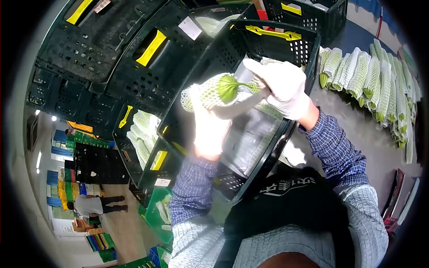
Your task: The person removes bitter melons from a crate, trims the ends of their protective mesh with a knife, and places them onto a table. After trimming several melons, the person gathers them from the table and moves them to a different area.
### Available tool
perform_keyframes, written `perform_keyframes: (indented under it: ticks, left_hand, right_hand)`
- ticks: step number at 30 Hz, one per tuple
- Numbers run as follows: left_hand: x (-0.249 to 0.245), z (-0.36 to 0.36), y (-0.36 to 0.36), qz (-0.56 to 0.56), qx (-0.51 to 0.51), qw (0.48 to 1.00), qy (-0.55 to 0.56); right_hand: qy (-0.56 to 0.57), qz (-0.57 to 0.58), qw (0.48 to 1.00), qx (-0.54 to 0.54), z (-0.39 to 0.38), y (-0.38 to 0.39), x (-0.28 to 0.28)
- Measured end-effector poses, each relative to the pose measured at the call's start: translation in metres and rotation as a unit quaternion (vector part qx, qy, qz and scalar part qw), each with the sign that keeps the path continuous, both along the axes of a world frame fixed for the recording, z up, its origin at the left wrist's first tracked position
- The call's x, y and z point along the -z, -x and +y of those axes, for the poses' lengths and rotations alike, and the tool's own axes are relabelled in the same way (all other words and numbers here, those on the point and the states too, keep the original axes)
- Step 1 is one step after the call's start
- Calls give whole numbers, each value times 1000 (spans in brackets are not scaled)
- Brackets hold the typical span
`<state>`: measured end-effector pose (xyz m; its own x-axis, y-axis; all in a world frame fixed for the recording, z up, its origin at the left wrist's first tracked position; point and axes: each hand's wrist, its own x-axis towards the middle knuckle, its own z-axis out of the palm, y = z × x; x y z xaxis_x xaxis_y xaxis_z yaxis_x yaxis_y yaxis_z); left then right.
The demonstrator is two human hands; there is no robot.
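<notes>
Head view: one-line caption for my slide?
Gloved left hand holds a netted green vegetable over a dark crate, the gloved right hand near its stem.

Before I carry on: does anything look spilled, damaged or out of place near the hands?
Nothing stands out. The green vegetable in white mesh netting in the white-gloved left hand shows a bare end, but so do several netted vegetables on the grey table. Glare hides some detail.

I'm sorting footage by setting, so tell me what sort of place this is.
Probably a produce packing area: dark plastic crates crowd the picture's upper left, long green vegetables in white net sleeves lie at its right, and the gloved left hand holds another netted vegetable.
</notes>
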<state>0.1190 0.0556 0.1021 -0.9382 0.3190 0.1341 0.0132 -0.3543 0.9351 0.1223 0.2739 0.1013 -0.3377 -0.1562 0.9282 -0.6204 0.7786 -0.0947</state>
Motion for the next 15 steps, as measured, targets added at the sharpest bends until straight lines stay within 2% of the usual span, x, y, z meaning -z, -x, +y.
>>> perform_keyframes:
  ticks: [1,2,4,6,9,10,11,12,13,14,15]
  left_hand:
    - [-2,1,-4,137,-77,959,234]
    - [-6,-1,-6,182,-78,928,314]
    - [-4,-2,-4,235,-85,900,358]
    - [7,4,5,250,-97,918,293]
    - [6,6,3,187,-78,958,205]
    - [3,5,-1,-2,-59,998,-15]
    - [1,3,1,-131,-5,977,-170]
    - [-1,1,4,-266,17,909,-320]
    - [4,-3,11,-252,21,918,-306]
    - [14,-8,16,-245,22,925,-290]
    - [8,-1,15,-286,32,904,-316]
  right_hand:
    - [-10,-5,1000,8,-4,2,-1]
    - [-5,-28,999,-26,-7,1,-5]
    - [-20,-22,1000,-8,-9,4,-8]
    - [-51,-8,997,49,-8,8,-7]
    - [-30,-15,997,71,8,15,-9]
    - [83,-16,993,81,16,31,3]
    - [126,-34,989,64,33,35,8]
    - [171,-51,983,47,46,36,6]
    - [194,-117,971,75,56,33,6]
    - [184,-144,970,60,56,27,0]
    - [176,-174,968,47,53,17,-4]
